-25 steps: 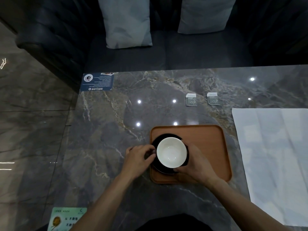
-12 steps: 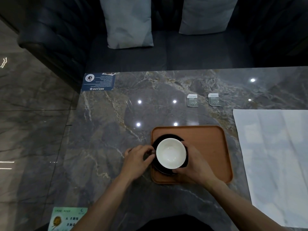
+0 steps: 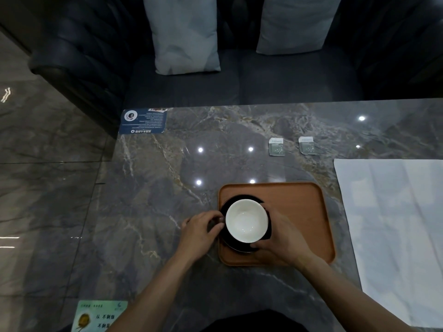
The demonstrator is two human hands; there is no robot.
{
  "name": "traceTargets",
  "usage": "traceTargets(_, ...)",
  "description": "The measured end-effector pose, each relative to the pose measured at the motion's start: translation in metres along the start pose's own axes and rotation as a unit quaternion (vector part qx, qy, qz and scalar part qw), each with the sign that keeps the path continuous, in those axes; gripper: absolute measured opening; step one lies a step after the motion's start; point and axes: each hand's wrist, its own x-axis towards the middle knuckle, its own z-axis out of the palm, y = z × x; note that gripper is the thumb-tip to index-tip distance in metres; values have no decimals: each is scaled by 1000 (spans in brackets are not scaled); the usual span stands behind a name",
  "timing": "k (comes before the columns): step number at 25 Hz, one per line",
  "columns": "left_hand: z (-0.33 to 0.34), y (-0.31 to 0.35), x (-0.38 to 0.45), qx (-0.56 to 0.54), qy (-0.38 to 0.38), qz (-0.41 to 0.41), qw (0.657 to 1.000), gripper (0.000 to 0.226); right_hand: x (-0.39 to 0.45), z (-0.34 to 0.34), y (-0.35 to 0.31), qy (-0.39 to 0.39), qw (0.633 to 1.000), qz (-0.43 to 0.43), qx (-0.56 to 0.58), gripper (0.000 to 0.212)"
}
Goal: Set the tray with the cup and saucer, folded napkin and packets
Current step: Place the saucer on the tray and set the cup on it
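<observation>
A white-lined cup (image 3: 246,220) stands on a black saucer (image 3: 236,201) in the left part of a brown tray (image 3: 297,212). My left hand (image 3: 201,230) pinches the cup's dark handle at the tray's left edge. Along the cup's right side, my right hand (image 3: 285,238) wraps the cup and reaches the saucer's rim. Two small green-and-white packets (image 3: 276,146) (image 3: 306,145) lie flat on the marble table beyond the tray. To the right of the tray a white napkin (image 3: 395,231) lies spread open.
A blue printed card (image 3: 143,121) lies at the table's far left corner and a green card (image 3: 100,316) at the near left edge. A dark sofa with two grey cushions (image 3: 184,37) stands behind the table. Glossy floor lies to the left.
The cup and both hands stay where they were on the saucer. Only the view has shifted slightly.
</observation>
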Motion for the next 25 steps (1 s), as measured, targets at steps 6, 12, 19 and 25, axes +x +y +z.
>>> traceTargets(6,2,-1,-3,-103,-13,-34,994,28,0,2,3,4,1000,2,1,99)
traceTargets(12,8,-2,-31,-159,46,-102,981,27,-15,-2,16,8,994,41,-99,79)
traceTargets(19,23,8,-76,-67,-107,25,992,15,-84,-28,33,38,977,41,-205,42)
traceTargets(25,40,61,-75,147,-194,170,955,44,-150,-58,70,16,967,84,-241,34)
